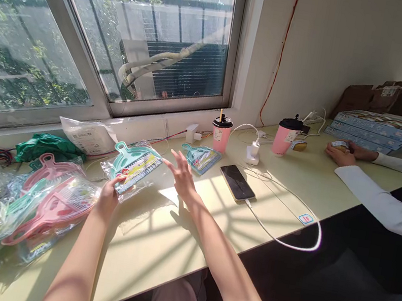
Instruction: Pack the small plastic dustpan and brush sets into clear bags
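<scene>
My left hand (109,194) grips the lower left edge of a teal dustpan set (137,164) in a clear plastic bag, tilted above the table. A printed card with yellow and blue areas shows on its front. My right hand (182,175) has its fingers spread at the right side of this pack, one fingertip close to its corner; I cannot tell if it touches. Just beyond the right hand lies a second teal dustpan pack (201,159) on the table. Left of my left hand is a heap of bagged dustpans, with a pink dustpan (61,204) on top.
A phone (237,182) on a white cable (268,228) lies right of my hand. Behind stand two pink cups (220,141) and a charger (252,154). At the far right another person's hands (343,152) hold a small round item near blue boxes (373,133).
</scene>
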`<state>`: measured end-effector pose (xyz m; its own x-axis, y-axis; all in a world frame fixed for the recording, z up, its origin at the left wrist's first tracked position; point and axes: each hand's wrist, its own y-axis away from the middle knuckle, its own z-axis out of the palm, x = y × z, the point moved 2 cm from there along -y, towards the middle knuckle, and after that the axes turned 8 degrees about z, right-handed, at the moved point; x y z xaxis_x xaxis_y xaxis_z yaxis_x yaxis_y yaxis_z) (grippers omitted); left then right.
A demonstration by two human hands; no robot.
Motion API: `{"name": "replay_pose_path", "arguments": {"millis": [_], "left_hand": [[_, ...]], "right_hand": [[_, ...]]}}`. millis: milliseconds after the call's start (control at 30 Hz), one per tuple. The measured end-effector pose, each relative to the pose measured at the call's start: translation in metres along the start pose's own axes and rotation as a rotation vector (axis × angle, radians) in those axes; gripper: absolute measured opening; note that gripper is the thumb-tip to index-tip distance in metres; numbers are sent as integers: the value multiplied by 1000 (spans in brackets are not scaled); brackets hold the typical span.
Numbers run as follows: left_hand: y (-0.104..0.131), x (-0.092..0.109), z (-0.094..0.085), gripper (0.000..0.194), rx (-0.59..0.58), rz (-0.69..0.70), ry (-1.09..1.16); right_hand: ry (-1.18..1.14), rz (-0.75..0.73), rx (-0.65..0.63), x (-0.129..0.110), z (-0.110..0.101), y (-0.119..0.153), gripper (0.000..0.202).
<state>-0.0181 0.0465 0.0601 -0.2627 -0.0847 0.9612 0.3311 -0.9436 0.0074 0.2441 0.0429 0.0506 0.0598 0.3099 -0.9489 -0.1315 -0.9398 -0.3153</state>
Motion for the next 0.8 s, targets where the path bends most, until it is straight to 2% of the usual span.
{"name": "replay_pose_path", "arguments": {"millis": [67, 133, 200, 333, 400, 567, 700, 800], "left_hand": [[2, -1, 10, 27, 37, -51, -14], [4, 0, 14, 24, 45, -113, -37], [6, 4, 12, 21, 23, -150, -63], [4, 9, 1, 20, -48, -105, -111], [-1, 7, -2, 21, -80, -97, -159], [-6, 1, 0, 27, -218, -120, -180], [-3, -2, 11, 37, -368, -67, -205], [-1, -5, 18, 45, -433, -8, -222]], "right_hand": [[61, -37, -50, 3, 4, 0, 55], [145, -71, -33, 6, 6, -1, 46], [278, -126, -12, 10, 6, -3, 38], [571, -263, -8, 15, 6, -5, 32], [645, -307, 6, 16, 5, -5, 29], [632, -349, 18, 15, -2, -7, 22], [534, -262, 76, 13, -10, -9, 21], [460, -194, 122, 16, -13, -10, 20]]}}
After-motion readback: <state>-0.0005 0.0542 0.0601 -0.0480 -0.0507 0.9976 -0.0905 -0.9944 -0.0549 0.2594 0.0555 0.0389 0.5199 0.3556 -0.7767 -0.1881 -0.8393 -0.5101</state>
